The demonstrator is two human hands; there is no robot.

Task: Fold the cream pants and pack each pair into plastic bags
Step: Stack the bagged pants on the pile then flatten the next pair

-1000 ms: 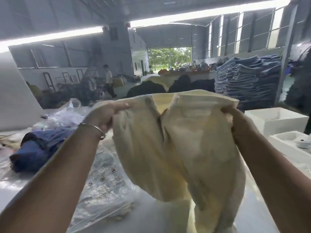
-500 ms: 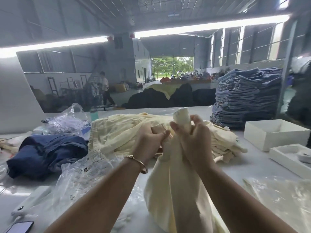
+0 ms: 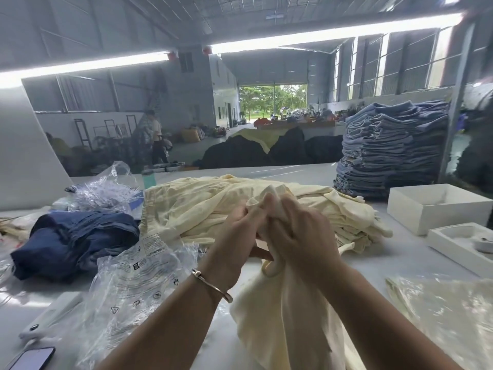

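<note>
Our left hand point(image 3: 237, 236) and right hand point(image 3: 298, 236) both clench pants point(image 3: 280, 316) at bunched waistband, legs draping onto desk point(image 3: 400, 263). Soft, light, floppy; we judge waistband corners best hold.

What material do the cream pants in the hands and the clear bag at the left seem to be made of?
Cream pants: apparently a soft, matte woven cloth, perhaps cotton; they hang in limp folds from both hands.
Clear bag: thin glossy plastic film; it is see-through, crinkled, catches the light and carries printed warning marks.
</note>
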